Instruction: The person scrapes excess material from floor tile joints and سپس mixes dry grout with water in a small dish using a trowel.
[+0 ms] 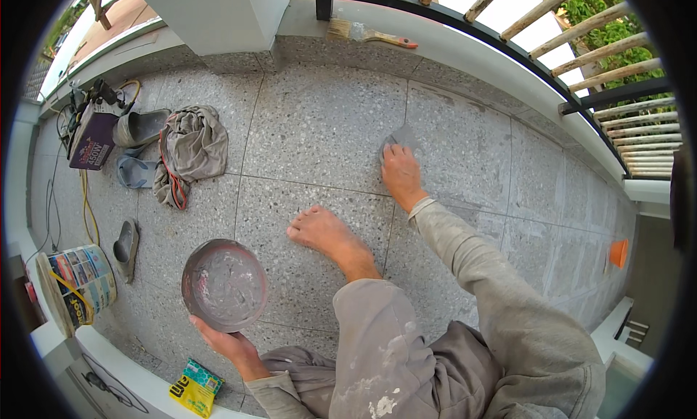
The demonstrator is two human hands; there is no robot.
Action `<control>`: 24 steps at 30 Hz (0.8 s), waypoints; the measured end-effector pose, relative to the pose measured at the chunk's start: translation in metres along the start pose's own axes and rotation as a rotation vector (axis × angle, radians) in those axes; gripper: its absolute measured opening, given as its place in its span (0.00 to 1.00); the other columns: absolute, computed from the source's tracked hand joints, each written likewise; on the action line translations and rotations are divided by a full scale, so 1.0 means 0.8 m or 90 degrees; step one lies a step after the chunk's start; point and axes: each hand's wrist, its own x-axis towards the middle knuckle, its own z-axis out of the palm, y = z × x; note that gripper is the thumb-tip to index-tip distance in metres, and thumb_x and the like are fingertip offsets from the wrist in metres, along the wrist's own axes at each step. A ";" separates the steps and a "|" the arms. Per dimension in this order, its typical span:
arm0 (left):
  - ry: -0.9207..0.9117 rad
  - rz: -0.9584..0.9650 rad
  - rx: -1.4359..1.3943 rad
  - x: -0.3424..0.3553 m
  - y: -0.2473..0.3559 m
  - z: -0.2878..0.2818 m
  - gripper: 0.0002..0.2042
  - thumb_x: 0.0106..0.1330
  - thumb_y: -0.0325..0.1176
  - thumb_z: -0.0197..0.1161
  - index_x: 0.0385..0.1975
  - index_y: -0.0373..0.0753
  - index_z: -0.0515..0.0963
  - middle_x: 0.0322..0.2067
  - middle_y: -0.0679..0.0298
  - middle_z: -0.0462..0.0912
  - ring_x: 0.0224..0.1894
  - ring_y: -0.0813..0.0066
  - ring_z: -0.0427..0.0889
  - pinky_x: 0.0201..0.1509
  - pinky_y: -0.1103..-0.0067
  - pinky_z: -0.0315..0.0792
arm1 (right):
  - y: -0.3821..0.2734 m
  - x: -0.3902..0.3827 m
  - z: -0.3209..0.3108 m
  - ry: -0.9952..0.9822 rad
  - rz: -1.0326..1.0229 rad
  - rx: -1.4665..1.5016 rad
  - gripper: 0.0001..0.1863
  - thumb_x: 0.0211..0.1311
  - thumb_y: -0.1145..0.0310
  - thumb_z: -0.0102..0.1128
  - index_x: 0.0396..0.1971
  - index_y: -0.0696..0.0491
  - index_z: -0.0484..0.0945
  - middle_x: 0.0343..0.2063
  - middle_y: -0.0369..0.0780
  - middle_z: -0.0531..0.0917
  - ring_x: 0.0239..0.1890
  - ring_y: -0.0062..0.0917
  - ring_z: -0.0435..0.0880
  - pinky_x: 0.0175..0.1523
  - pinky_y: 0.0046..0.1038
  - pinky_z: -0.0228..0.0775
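My left hand (pixel 225 343) grips the near rim of a round dark bowl (pixel 229 285), smeared inside with grey paste and touches of pink. At the middle of the terrazzo floor, my right hand (pixel 401 173) presses a flat grey spreader (pixel 403 137) down along a joint between tiles. The fingers are bent over this tool and hide part of it. My bare foot (pixel 323 230) rests on the floor between the bowl and the right hand. Pale smears mark the tiles (pixel 552 201) to the right.
A crumpled grey garment (pixel 194 143), sandals (pixel 138 128), a purple box (pixel 94 137) with cables and a bucket (pixel 91 277) stand left. A yellow-green packet (pixel 196 390) lies near. A paintbrush (pixel 374 35) rests on the ledge below the railing (pixel 508 49). An orange cup (pixel 618 253) is right.
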 end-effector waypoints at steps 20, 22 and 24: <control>-0.008 0.011 0.007 0.005 -0.005 -0.017 0.36 0.79 0.59 0.44 0.72 0.30 0.60 0.69 0.49 0.66 0.70 0.57 0.68 0.74 0.65 0.62 | 0.042 -0.104 -0.071 -0.225 -0.130 0.186 0.19 0.57 0.78 0.58 0.50 0.58 0.82 0.44 0.45 0.86 0.48 0.43 0.81 0.52 0.40 0.76; 0.001 0.007 -0.001 0.002 0.003 -0.011 0.36 0.79 0.59 0.44 0.72 0.30 0.60 0.69 0.49 0.66 0.70 0.57 0.68 0.73 0.65 0.62 | 0.040 -0.108 -0.078 -0.222 -0.059 0.229 0.20 0.55 0.77 0.61 0.50 0.58 0.83 0.43 0.46 0.86 0.46 0.44 0.81 0.52 0.40 0.76; 0.009 0.001 -0.003 0.001 0.003 -0.009 0.37 0.79 0.59 0.44 0.71 0.30 0.60 0.70 0.49 0.66 0.70 0.57 0.68 0.73 0.65 0.63 | 0.047 -0.082 -0.080 -0.113 0.046 0.294 0.20 0.53 0.75 0.65 0.49 0.57 0.84 0.43 0.47 0.85 0.45 0.45 0.82 0.52 0.41 0.76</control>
